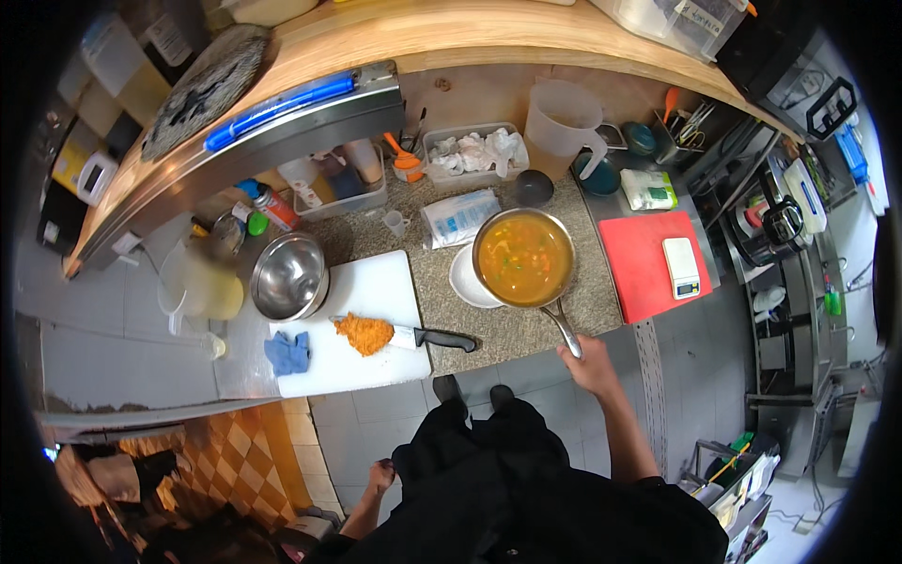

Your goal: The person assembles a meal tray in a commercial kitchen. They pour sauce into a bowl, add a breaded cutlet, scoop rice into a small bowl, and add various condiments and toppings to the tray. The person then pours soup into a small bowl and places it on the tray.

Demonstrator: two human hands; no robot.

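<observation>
My right hand (593, 367) is closed around the metal handle of a pan (562, 324). Orange-brown soup (522, 256) with bits of vegetable fills it. The pan hangs over or rests above a white round dish (470, 278), which it partly covers. Low beside my leg, my left hand (381, 475) has its fingers curled, with nothing visible in them. On a white cutting board (349, 291), a breaded fried cutlet (365, 334) lies over the blade of a black-handled knife (446, 339). A crumpled blue cloth (287, 353) sits on the board's left side.
A steel bowl (290, 276) stands at the board's upper left. Right of the pan, a white digital scale (682, 268) lies on a red board (648, 258). Behind are a plastic jug (562, 127), a white packet (460, 218) and a tub of crumpled white bags (475, 153). A wooden shelf (451, 39) overhangs.
</observation>
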